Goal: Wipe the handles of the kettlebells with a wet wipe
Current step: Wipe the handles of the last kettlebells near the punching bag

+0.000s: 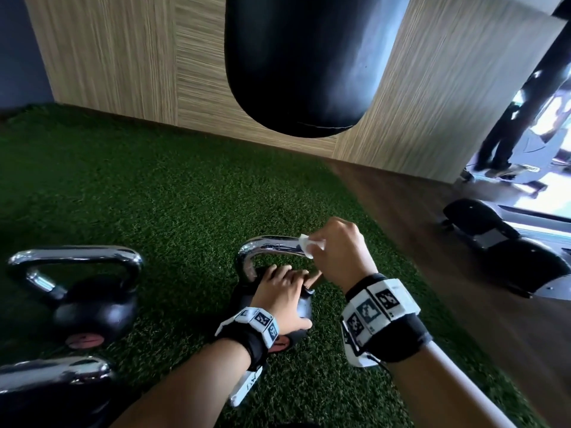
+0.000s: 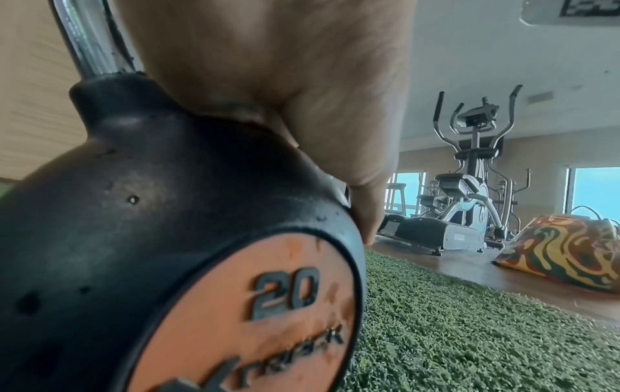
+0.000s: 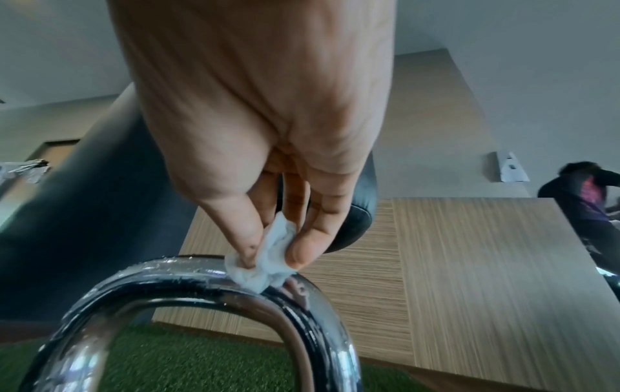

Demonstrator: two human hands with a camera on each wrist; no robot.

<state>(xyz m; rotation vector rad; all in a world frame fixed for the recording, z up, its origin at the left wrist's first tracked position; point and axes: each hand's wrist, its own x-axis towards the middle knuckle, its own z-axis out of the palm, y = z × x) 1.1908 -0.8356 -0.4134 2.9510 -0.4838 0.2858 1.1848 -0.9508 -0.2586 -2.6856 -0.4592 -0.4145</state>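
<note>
A black kettlebell (image 2: 140, 212) with an orange "20" badge and a chrome handle (image 1: 268, 244) stands on the green turf. My left hand (image 1: 282, 291) lies over the top of its body, fingers spread on it. My right hand (image 1: 335, 245) pinches a crumpled white wet wipe (image 1: 309, 244) between thumb and fingers and presses it on the right part of the handle's top bar. The right wrist view shows the wipe (image 3: 265, 262) on the wet, shiny handle (image 3: 188, 286). Two more kettlebells sit to the left: one (image 1: 92, 301) upright, another (image 1: 52, 384) at the lower left corner.
A black punching bag (image 1: 306, 63) hangs above the turf in front of a wood-panel wall (image 1: 123, 57). Wooden floor and exercise machines (image 1: 506, 242) lie to the right. An elliptical trainer (image 2: 469, 185) and a patterned bag (image 2: 563, 252) stand on that floor. A person (image 3: 583, 196) stands far right.
</note>
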